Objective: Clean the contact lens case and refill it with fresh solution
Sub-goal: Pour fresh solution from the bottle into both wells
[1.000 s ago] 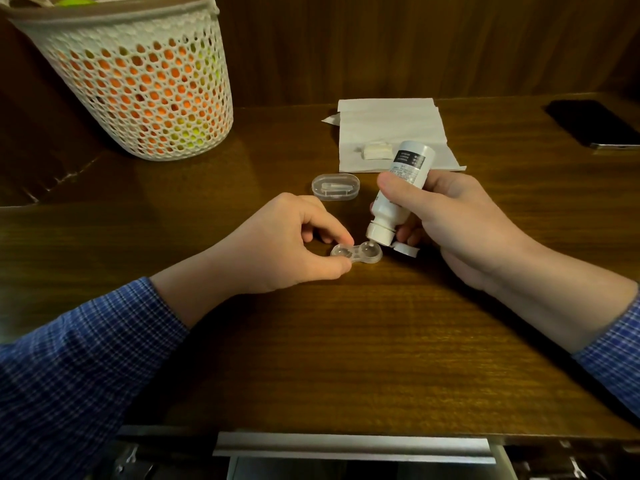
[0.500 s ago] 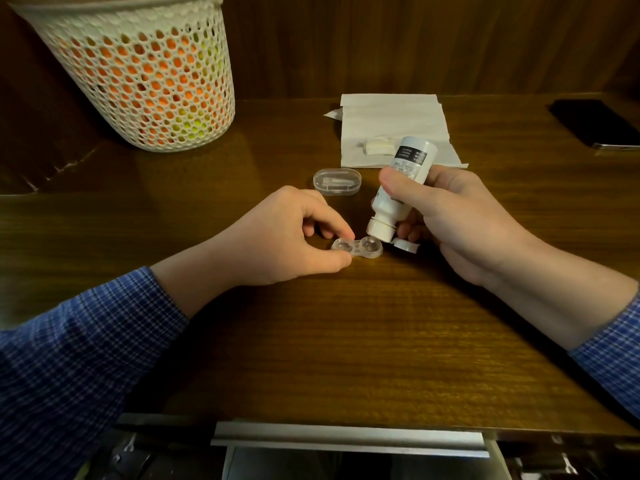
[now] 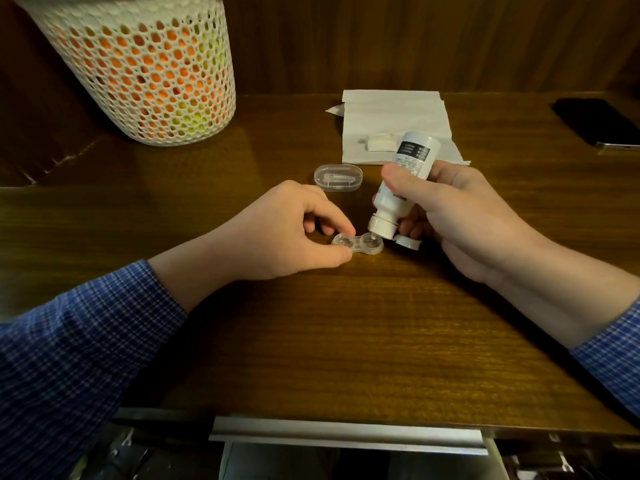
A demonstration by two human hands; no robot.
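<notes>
Lens case (image 3: 357, 243) at frame centre on wooden desk (image 3: 346, 323), clear, two round wells side by side, both uncapped, lying flat

Left hand (image 3: 287, 233) pinching left well of case, thumb at near edge, index fingertip at far edge, other fingers curled; wrist resting on desk

Right hand (image 3: 460, 216) wrapped round white bottle (image 3: 403, 185), thumb across front, fingers behind; firm grasp

Bottle tipped nozzle-down, leaning upper right to lower left, nozzle just over right well; touching or not, cannot tell; dark label near upturned base

Flip cap (image 3: 408, 242) hanging open off bottle neck, just right of case, under right hand's fingers

Small clear oval box (image 3: 338, 177) above case, near left hand's knuckles, apart from case; something pale inside, unclear what

White tissue (image 3: 391, 126) spread flat at upper centre, small white lump (image 3: 379, 143) on it; bottle base overlapping tissue's lower edge in view

White mesh basket (image 3: 138, 71) at upper left, orange and yellow-green showing through holes

Dark phone (image 3: 597, 121) flat at upper right edge

Blue checked sleeves (image 3: 69, 351) at lower left and lower right corners

Pale drawer front (image 3: 346, 434) at bottom centre, below desk edge
</notes>
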